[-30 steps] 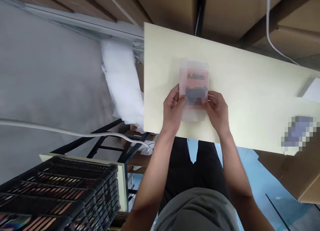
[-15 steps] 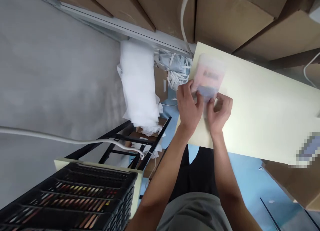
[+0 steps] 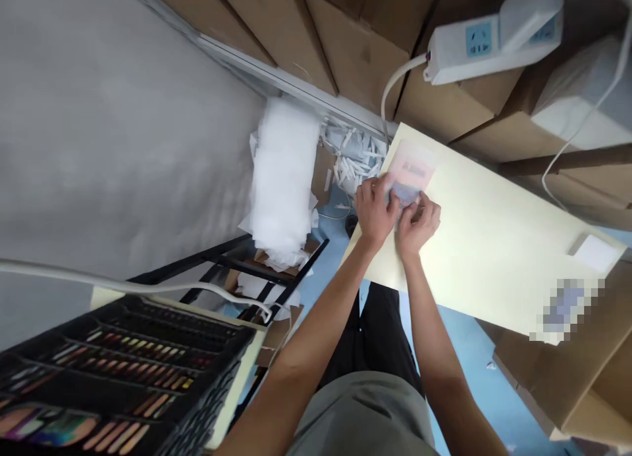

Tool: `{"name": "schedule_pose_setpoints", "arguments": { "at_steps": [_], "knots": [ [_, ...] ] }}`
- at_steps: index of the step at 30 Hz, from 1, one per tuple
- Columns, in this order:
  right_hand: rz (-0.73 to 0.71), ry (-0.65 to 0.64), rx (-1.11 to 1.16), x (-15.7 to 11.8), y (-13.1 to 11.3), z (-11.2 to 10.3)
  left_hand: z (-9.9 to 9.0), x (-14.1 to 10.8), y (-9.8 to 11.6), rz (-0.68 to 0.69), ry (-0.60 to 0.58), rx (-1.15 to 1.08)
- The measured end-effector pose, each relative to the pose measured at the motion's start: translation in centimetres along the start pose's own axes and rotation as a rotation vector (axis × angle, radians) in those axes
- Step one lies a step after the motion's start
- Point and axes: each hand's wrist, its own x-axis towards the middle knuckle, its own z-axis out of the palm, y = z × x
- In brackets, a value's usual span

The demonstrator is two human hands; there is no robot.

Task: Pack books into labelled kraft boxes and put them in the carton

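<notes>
A flat pink packet (image 3: 413, 170), clear-looking at its far end and dark blue at its near end, lies on the pale yellow tabletop (image 3: 474, 245). It is blurred, so its print cannot be read. My left hand (image 3: 374, 209) is closed at the packet's near left edge, fingers curled and the thumb on the blue part. At the near right corner, my right hand (image 3: 417, 226) pinches the packet between thumb and fingers. The fingers partly hide the near end.
A stack of white sheets (image 3: 284, 173) stands left of the table. A black crate (image 3: 212, 357) of colourful slim items is at the lower left. Cardboard boxes (image 3: 360, 41) and a white power strip (image 3: 454, 51) line the back. A white block (image 3: 595, 252) sits at the table's right end.
The view has shifted, bringing the power strip and the table's right end into sight. Both hands stay at the packet's near end; the right hand has come closer to the left.
</notes>
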Motion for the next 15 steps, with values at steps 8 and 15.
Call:
{"name": "schedule_pose_setpoints", "arguments": {
  "at_steps": [8,15],
  "knots": [
    [0.031,-0.313,0.114,3.3,0.2,-2.9,-4.5,-3.8,2.1,0.005,0.012,0.029],
    [-0.069,-0.557,0.211,0.8,-3.2,-10.5,-16.4,-20.0,5.3,-0.19,0.377,-0.012]
  ]
}}
